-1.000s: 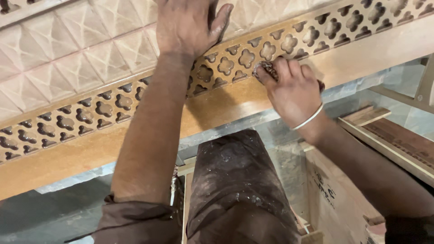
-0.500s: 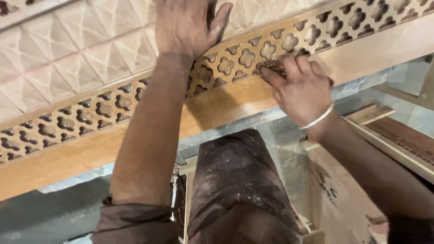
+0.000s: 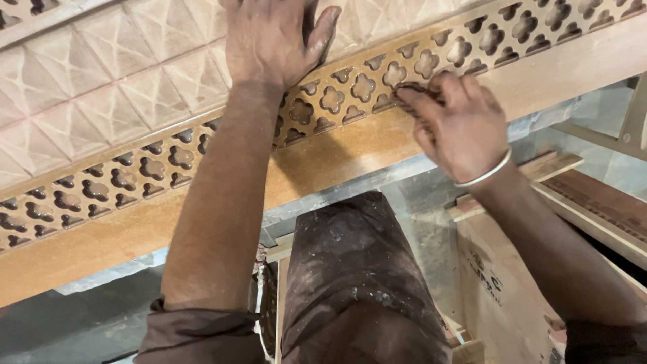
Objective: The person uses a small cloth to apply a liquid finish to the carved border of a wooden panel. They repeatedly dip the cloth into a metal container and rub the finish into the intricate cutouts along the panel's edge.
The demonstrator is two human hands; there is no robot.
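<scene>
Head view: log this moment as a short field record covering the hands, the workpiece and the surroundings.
left hand: flat on the pale carved diamond-pattern wooden panel
right hand: pinches a small dark ridged tool against the brown wooden strip of quatrefoil cut-outs
wrist: white bangle
below: dusty dark-brown trousered knee, plywood offcut

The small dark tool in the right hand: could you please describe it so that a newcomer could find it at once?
Start at the long wooden panel that slants across the picture, with its band of flower-shaped cutouts. Follow that band up to the right hand, the one with a white bangle. The tool is the thin, dark ridged piece in its fingertips, resting against a cutout; the left hand lies flat and holds nothing.
</scene>
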